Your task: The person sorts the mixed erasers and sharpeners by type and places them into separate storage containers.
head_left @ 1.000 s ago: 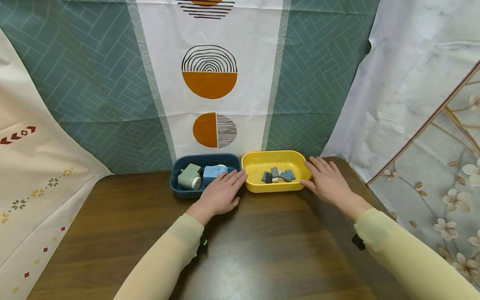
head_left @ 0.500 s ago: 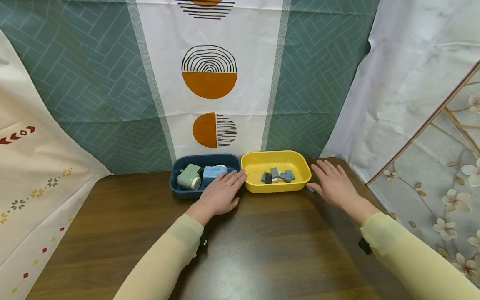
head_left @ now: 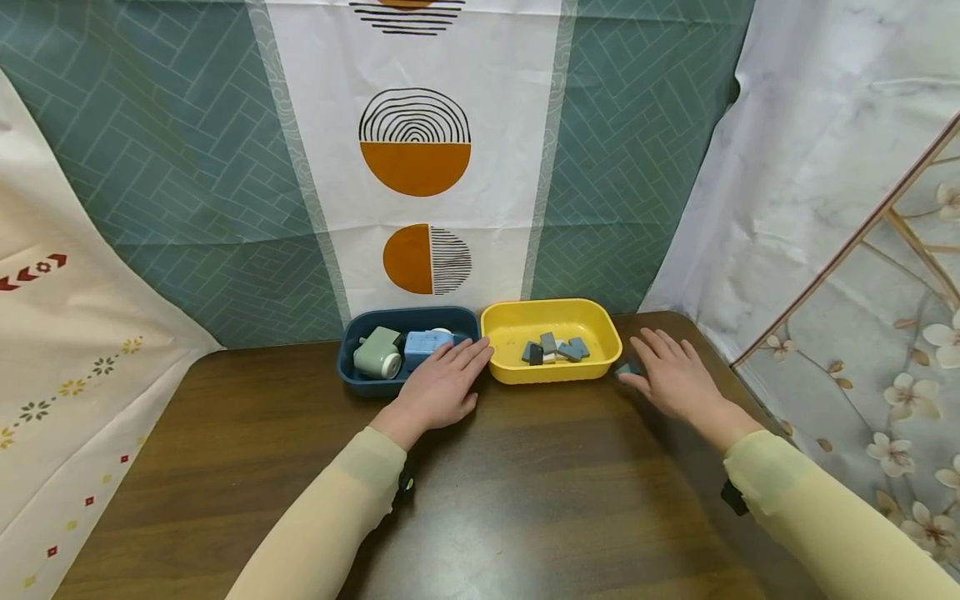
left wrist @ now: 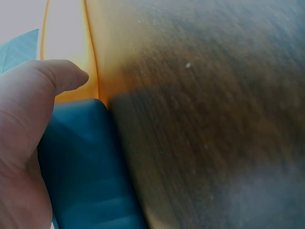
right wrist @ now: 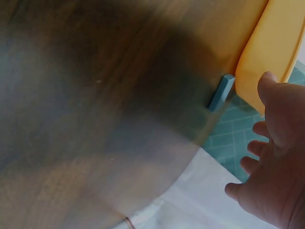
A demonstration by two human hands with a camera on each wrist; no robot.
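Note:
A dark blue tray (head_left: 367, 388) and a yellow tray (head_left: 555, 374) stand side by side at the table's back. My left hand (head_left: 438, 387) lies over the blue tray's front right corner, fingers straight and reaching the yellow rim. Within the blue tray are a sage-green rounded object (head_left: 378, 352) and a light blue boxy object (head_left: 424, 345), the latter partly behind my hand. To the right of the yellow tray, my right hand (head_left: 678, 379) is spread, holding nothing. Close to its thumb, a small blue-grey block (right wrist: 221, 93) lies on the table beside the yellow tray.
Several small flat blocks (head_left: 570, 350), grey, blue-grey, black and white, lie inside the yellow tray. Behind both trays hangs a patterned green and white cloth (head_left: 615, 208). A floral cloth (head_left: 862, 333) borders the table's right side. Brown wooden tabletop (head_left: 510, 483) extends in front.
My right hand has moved rightward, away from the yellow tray's rim, and the small blue-grey block on the table beside it has come into sight. The left hand has stayed put.

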